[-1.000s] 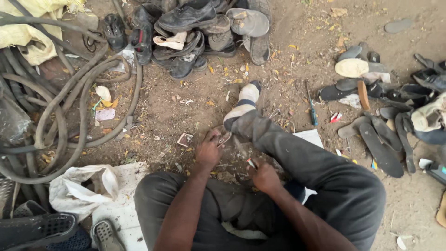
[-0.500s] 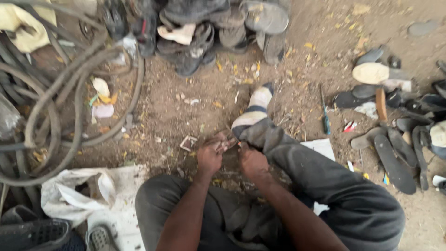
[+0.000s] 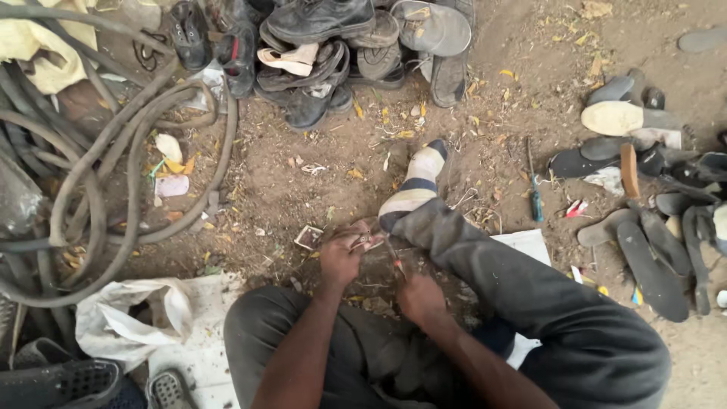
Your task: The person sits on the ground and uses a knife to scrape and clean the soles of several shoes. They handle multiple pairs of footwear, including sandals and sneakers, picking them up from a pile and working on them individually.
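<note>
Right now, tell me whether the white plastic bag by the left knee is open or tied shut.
Open. The white plastic bag lies crumpled on the ground, its mouth gaping to show a dark hollow inside; no knot is visible.

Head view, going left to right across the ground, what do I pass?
Hoses → white bag → left hand → right hand → screwdriver → flat soles.

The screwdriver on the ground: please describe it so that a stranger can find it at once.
Start at the sock on the outstretched foot. Look right, across bare dirt, toward the soles. The screwdriver lies alone between them, thin, nearly upright in the picture, with a blue-green handle.
</note>
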The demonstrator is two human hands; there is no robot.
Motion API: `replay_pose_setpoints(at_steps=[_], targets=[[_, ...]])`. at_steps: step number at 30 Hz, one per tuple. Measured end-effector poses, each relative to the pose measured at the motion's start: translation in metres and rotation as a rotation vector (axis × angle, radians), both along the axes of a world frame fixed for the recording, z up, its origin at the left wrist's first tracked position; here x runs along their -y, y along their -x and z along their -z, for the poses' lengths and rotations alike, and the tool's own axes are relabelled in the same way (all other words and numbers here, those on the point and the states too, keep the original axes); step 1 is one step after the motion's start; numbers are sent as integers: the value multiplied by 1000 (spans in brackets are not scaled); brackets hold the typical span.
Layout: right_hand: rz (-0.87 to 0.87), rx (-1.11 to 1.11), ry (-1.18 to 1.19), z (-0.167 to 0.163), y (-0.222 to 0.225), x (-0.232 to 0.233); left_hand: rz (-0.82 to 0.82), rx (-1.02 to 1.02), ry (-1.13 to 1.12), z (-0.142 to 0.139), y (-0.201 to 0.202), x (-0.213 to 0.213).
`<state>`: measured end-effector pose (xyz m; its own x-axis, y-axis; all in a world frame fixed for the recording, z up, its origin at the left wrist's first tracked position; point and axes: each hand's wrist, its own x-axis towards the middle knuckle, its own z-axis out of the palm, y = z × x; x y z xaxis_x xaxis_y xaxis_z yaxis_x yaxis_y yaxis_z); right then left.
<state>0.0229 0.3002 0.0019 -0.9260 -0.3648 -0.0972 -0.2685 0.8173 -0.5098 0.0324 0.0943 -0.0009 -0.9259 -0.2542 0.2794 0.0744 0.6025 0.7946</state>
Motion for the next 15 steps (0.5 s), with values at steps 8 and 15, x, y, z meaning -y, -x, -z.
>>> replay_pose_setpoints(at_steps=[8, 15], targets=[[49, -86, 174, 21, -13, -16, 22, -59, -128, 2, 0, 0], [-401, -394, 79, 81, 4, -61, 22, 4, -100, 7, -2, 3]])
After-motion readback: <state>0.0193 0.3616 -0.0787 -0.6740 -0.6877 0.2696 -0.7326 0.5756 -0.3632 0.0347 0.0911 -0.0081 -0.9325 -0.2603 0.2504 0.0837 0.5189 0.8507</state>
